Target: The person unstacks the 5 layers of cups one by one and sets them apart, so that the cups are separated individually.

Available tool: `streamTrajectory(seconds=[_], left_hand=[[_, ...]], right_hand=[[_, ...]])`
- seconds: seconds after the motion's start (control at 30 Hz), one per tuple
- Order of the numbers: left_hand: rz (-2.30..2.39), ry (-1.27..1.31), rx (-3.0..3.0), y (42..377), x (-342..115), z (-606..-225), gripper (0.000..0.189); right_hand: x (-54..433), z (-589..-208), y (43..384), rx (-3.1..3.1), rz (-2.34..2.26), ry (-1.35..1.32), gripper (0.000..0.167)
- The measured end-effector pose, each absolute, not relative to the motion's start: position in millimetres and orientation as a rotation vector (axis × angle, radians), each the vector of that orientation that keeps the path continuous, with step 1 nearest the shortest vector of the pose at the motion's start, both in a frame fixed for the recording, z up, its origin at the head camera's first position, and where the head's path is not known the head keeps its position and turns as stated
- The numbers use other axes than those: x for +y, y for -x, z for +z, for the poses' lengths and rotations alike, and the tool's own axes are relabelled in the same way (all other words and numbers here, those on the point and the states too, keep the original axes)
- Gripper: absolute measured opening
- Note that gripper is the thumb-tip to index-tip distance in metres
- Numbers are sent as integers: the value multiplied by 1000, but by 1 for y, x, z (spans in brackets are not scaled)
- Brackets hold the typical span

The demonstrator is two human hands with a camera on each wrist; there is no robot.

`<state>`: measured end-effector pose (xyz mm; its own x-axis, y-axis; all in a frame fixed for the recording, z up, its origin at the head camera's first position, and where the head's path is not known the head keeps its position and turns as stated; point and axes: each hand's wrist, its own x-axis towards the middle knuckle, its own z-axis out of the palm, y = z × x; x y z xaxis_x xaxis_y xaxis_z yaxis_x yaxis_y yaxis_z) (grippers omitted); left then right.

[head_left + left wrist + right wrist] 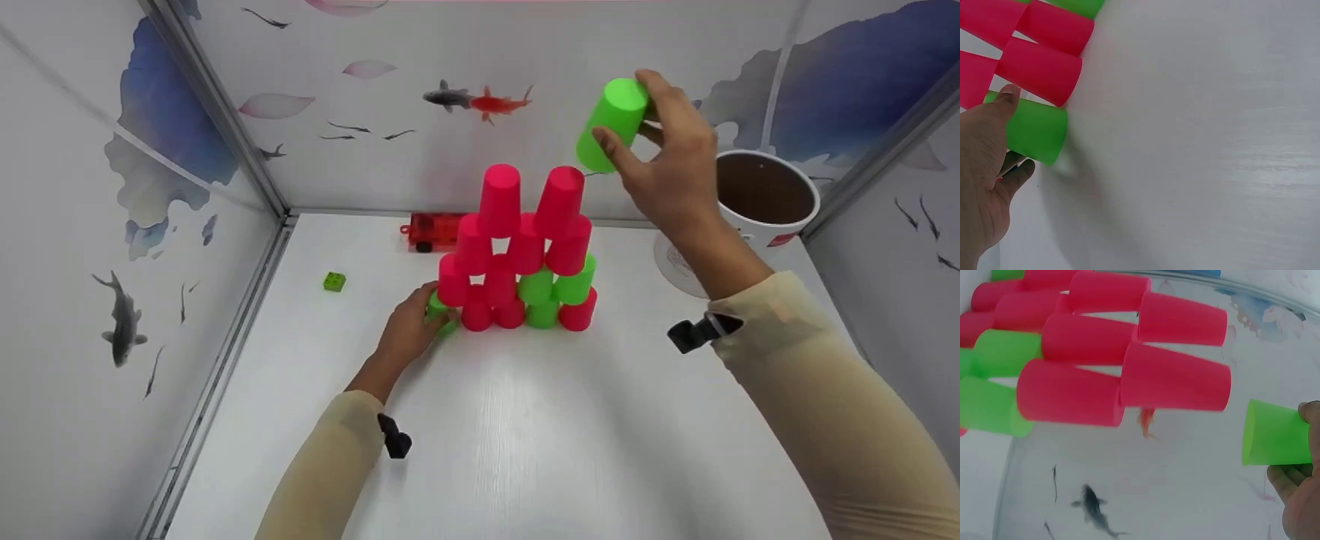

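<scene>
A pyramid-like stack of upside-down red cups (500,201) and green cups stands on the table, with two red cups on its top row. My right hand (671,150) holds a green cup (611,124) upside down and tilted, above and right of the top row, thumb on one side and fingers on the other. In the right wrist view this cup (1275,434) is apart from the stack. At the stack's lower left, my left hand (409,326) holds a bottom-row green cup (1036,126) between thumb and fingers, right beside a red cup (1041,70).
A red toy vehicle (433,231) lies behind the stack, partly hidden by it. A small green block (334,281) is on the left of the white table (480,435). At the back right stands a white bucket (772,225). Printed walls enclose the back and sides.
</scene>
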<state>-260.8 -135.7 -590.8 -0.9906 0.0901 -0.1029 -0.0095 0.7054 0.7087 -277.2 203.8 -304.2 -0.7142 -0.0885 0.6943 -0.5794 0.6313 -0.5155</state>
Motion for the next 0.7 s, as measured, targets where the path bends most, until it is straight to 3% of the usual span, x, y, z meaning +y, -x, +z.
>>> streamTrajectory(seconds=[0.23,0.7], left_hand=[[1119,-108,2822,262,-138,-591,74],[1132,-85,2802,260,-135,-592,74]], right_hand=[[275,-350,270,-2267,1003,-268,67],[353,-530,238,-2690,1154,77,64]])
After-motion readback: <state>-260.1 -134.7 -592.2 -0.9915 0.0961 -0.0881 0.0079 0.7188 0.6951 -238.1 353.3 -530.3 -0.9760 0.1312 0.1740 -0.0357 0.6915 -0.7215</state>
